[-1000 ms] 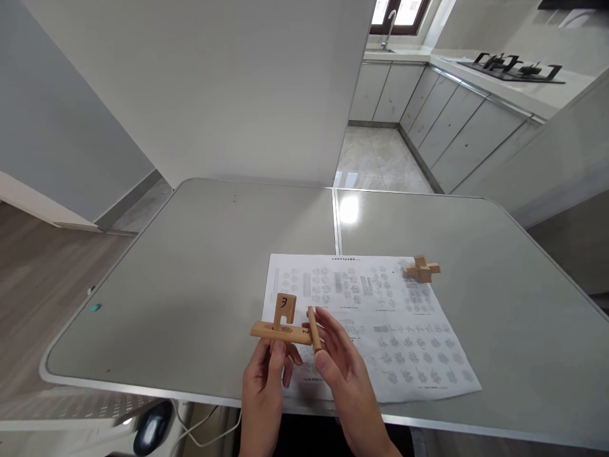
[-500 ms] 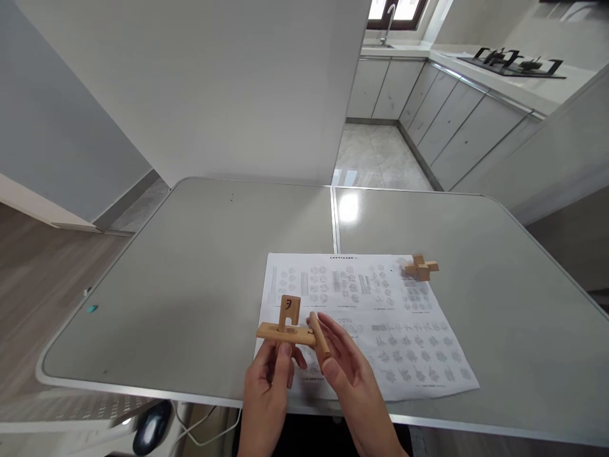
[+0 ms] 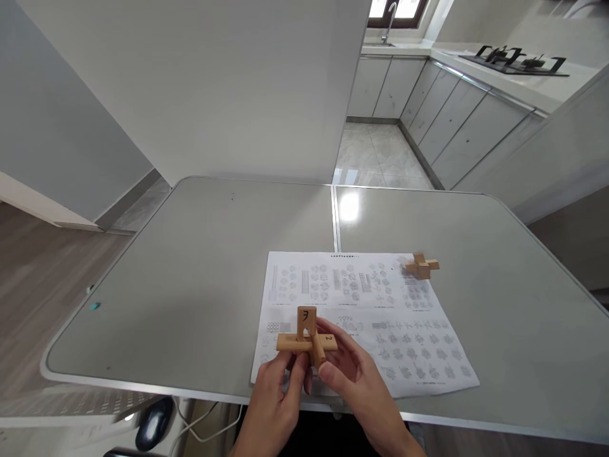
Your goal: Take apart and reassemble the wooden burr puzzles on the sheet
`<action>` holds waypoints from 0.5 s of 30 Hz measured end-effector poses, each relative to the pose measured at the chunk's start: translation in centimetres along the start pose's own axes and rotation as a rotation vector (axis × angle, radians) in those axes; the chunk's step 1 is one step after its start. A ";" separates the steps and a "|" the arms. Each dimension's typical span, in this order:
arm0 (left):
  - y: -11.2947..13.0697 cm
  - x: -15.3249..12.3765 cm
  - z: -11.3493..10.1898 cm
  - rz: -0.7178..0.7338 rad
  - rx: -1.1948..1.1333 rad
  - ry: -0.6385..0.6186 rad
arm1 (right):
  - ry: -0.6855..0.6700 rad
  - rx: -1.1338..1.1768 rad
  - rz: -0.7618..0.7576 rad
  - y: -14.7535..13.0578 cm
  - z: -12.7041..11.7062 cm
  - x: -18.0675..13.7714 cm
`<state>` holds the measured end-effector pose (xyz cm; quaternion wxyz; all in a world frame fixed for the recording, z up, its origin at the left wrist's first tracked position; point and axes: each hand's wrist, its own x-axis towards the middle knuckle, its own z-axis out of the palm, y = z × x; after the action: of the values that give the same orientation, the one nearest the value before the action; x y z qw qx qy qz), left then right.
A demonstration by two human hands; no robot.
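Note:
Low over the front of the paper sheet, my left hand [image 3: 278, 393] is closed on a partly joined wooden burr puzzle, gripping it from below. In that puzzle an upright slotted piece [image 3: 306, 315], marked 3, stands through a flat piece [image 3: 288, 343], marked 2. My right hand [image 3: 356, 377] pinches a third wooden bar [image 3: 319, 353] between thumb and fingers. This bar lies across the flat piece, close against the upright one. How deeply they interlock is hidden.
A printed sheet [image 3: 352, 304] of puzzle diagrams lies on the grey table [image 3: 190, 279]. An assembled wooden cross puzzle [image 3: 422, 266] sits at the sheet's far right corner. A small teal bit [image 3: 95, 306] is near the left edge. A black mouse [image 3: 155, 422] lies below the table edge.
The third bar has slid from the flat piece's right end inward, up to the upright piece. My left hand and the joined pieces have moved to the right.

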<state>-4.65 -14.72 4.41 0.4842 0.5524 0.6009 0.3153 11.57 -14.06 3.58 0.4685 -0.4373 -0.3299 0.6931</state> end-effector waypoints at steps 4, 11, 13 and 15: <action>0.3 -0.2 0.1 0.019 0.005 -0.046 | 0.027 0.008 0.009 0.0 0.1 -0.1; 0.2 -0.4 0.1 0.043 0.007 -0.123 | 0.062 0.033 -0.027 0.1 0.4 -0.5; 0.4 -0.4 0.1 0.030 -0.013 -0.149 | 0.070 0.032 -0.043 0.0 0.3 -0.6; 0.6 -0.3 0.2 0.022 -0.026 -0.164 | 0.087 0.017 -0.065 -0.1 0.3 -0.6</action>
<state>-4.23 -14.95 4.98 0.5352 0.5767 0.5490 0.2821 11.43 -14.58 3.91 0.5084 -0.4523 -0.3174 0.6605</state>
